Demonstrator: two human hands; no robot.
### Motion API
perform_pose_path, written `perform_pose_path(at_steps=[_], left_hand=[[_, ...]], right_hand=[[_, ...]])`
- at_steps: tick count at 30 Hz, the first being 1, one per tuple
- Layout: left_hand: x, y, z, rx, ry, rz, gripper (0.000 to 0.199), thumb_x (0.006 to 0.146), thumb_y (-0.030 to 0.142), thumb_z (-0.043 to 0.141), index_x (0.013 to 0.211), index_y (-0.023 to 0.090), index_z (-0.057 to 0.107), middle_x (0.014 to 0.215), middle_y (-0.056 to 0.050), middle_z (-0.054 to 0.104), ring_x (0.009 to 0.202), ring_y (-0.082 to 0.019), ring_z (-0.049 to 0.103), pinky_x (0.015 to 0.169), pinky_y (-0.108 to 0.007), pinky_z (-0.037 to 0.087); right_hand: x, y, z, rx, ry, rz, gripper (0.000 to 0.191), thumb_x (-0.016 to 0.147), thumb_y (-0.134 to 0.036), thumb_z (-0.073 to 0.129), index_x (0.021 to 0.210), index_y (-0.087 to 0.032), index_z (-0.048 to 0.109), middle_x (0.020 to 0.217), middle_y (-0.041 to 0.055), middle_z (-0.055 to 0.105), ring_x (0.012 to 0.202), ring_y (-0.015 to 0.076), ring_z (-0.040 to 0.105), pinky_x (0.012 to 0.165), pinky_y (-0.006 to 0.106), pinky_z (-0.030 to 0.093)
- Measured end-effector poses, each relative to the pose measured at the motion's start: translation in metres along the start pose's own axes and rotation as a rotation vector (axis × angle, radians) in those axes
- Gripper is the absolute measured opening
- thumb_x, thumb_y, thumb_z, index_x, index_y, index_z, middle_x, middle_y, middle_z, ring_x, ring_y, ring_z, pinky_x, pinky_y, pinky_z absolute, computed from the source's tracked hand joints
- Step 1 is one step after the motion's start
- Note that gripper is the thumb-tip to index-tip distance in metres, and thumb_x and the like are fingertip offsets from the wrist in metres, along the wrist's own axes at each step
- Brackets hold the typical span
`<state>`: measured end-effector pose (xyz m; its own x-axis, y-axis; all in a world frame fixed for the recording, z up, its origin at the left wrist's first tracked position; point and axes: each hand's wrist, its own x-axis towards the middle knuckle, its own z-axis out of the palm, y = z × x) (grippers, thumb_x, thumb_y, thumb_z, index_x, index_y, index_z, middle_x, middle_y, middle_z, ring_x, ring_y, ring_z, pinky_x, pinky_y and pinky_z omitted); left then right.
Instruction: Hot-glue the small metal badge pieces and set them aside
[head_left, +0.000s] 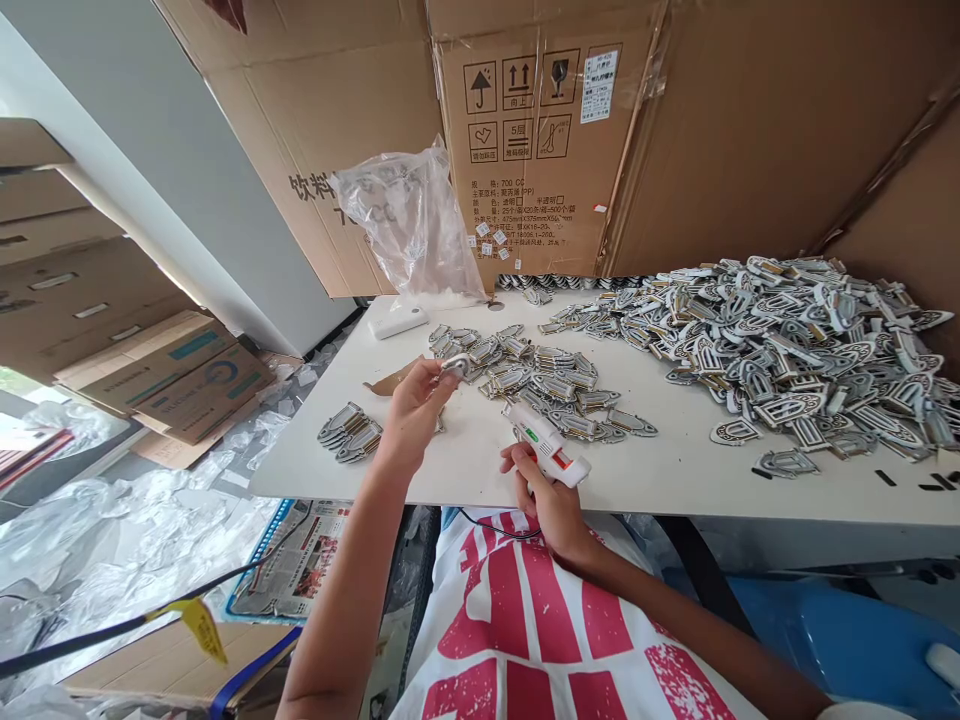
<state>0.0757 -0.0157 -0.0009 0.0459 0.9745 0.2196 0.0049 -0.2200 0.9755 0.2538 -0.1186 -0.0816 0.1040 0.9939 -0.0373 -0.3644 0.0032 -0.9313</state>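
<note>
White desk (660,470) set against stacked cardboard boxes (540,130), strewn with flat silver-and-gold cutout pieces. Left hand (412,410) raised just above the desk's near left part, fingers (439,375) pinched on one small cutout piece (456,366). Right hand (544,500) at the near edge, fingers wrapped around the grip of a white glue gun (546,445), nozzle angled up and left toward the held piece, short of touching it. Black cord (495,525) trailing from the gun below the desk edge. Just beyond both hands, a loose spread of cutouts (547,385); left of the left hand, a small neat stack (349,432); behind it, a scrap of brown card (386,380). Far right, a much larger heap of the same pieces (795,350), well apart from the hands. At the back, a crumpled clear plastic bag (412,220) standing beside a small white box (397,321). Red-and-white printed shirt (540,640) in the foreground; newspaper (300,560) and plastic sheeting (120,540) on the floor at left.
</note>
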Motion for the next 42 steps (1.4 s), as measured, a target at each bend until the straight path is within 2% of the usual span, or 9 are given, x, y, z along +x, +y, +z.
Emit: perform_pose_path(at_steps=[5,9,11,14,19,23,28,42], left_hand=[[0.002,-0.002,0.000,-0.080,0.056,-0.017,0.045,0.083,0.050,0.094,0.108,0.022,0.070,0.108,-0.006,0.078,0.104,-0.022,0.070,0.094,-0.035,0.054],[0.001,0.001,0.001,-0.135,0.058,-0.078,0.055,0.076,0.040,0.099,0.118,0.021,0.068,0.107,-0.007,0.080,0.099,-0.023,0.073,0.092,-0.038,0.058],[-0.001,0.005,0.002,-0.086,0.037,-0.079,0.051,0.079,0.037,0.096,0.121,0.020,0.072,0.101,-0.005,0.079,0.094,-0.021,0.073,0.091,-0.037,0.059],[-0.002,0.008,0.003,-0.011,-0.014,-0.055,0.036,0.082,0.037,0.093,0.109,0.020,0.077,0.097,-0.004,0.078,0.091,-0.020,0.073,0.088,-0.036,0.059],[-0.002,0.006,0.003,0.109,0.028,0.005,0.029,0.078,0.033,0.095,0.091,0.021,0.073,0.095,-0.004,0.079,0.093,-0.021,0.075,0.086,-0.034,0.060],[-0.002,0.004,0.002,0.174,0.011,0.033,0.034,0.077,0.035,0.095,0.101,0.022,0.076,0.094,-0.005,0.081,0.092,-0.023,0.078,0.084,-0.036,0.064],[-0.006,0.005,0.006,0.230,-0.062,-0.023,0.040,0.079,0.036,0.091,0.116,0.020,0.082,0.093,-0.007,0.082,0.088,-0.024,0.080,0.080,-0.038,0.067],[-0.013,0.007,0.015,0.236,-0.102,-0.030,0.032,0.078,0.033,0.093,0.107,0.021,0.088,0.093,-0.009,0.084,0.090,-0.028,0.081,0.077,-0.040,0.070]], right_hand=[[0.002,0.002,0.000,-0.008,0.015,0.013,0.045,0.095,-0.064,0.076,0.093,-0.020,0.074,0.049,-0.0093,0.048,0.040,0.0075,0.027,0.043,0.025,0.022],[0.002,0.001,0.001,0.001,0.021,0.012,0.045,0.093,-0.065,0.078,0.091,-0.020,0.073,0.048,-0.0100,0.047,0.040,0.0075,0.027,0.043,0.025,0.022],[0.002,0.001,0.001,0.003,0.017,0.009,0.045,0.093,-0.065,0.077,0.090,-0.020,0.073,0.049,-0.0094,0.048,0.041,0.0072,0.027,0.043,0.024,0.023],[0.001,0.001,0.002,-0.005,0.014,0.013,0.047,0.093,-0.066,0.077,0.089,-0.020,0.073,0.050,-0.0092,0.048,0.042,0.0069,0.026,0.044,0.024,0.022],[0.000,0.000,0.003,-0.024,0.037,0.033,0.050,0.092,-0.070,0.077,0.087,-0.020,0.073,0.046,-0.0109,0.039,0.043,0.0085,0.026,0.044,0.025,0.023],[-0.002,-0.002,0.003,-0.049,0.037,0.040,0.051,0.092,-0.072,0.076,0.088,-0.021,0.072,0.046,-0.0109,0.038,0.044,0.0094,0.028,0.045,0.025,0.023],[-0.004,-0.006,0.005,-0.085,0.024,0.059,0.055,0.089,-0.075,0.076,0.087,-0.020,0.072,0.047,-0.0108,0.038,0.045,0.0095,0.028,0.046,0.026,0.022],[-0.005,-0.011,0.007,-0.127,0.057,0.104,0.059,0.080,-0.081,0.078,0.081,-0.022,0.072,0.047,-0.0092,0.040,0.045,0.0108,0.030,0.045,0.027,0.025]])
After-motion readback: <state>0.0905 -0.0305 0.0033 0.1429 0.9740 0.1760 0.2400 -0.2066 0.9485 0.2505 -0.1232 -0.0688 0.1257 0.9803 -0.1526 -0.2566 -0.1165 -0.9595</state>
